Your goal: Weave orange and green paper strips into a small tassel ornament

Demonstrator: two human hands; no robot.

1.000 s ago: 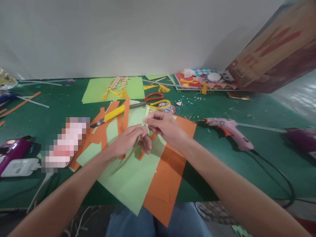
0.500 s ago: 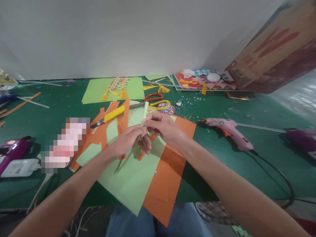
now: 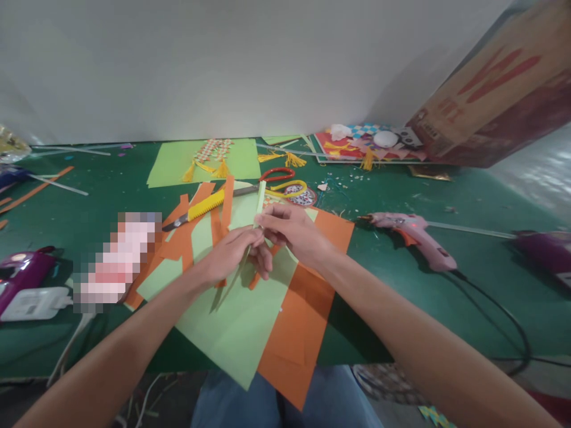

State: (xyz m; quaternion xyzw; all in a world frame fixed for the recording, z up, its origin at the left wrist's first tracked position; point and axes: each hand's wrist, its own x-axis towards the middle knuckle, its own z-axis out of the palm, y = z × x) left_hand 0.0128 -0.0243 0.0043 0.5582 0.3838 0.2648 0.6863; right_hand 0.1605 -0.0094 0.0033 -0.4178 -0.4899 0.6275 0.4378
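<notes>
My left hand [image 3: 234,252] and my right hand [image 3: 292,229] meet over the middle of the green table [image 3: 401,297]. Both pinch a narrow light-green paper strip [image 3: 260,197] that stands up between the fingertips. Under the hands lie a large light-green sheet [image 3: 236,327] and an orange sheet [image 3: 303,333], both overhanging the near table edge. Orange strips [image 3: 187,238] lie to the left of my left hand.
A yellow-handled utility knife [image 3: 200,208] and red-and-yellow scissors [image 3: 281,181] lie just beyond the hands. A pink glue gun [image 3: 414,235] with a black cord lies to the right. Purple devices [image 3: 22,270] sit at both sides. Woven tasselled paper pieces [image 3: 209,156] lie at the back.
The green strip now sticks up higher between my fingertips than a second ago. Both hands have stayed in nearly the same place.
</notes>
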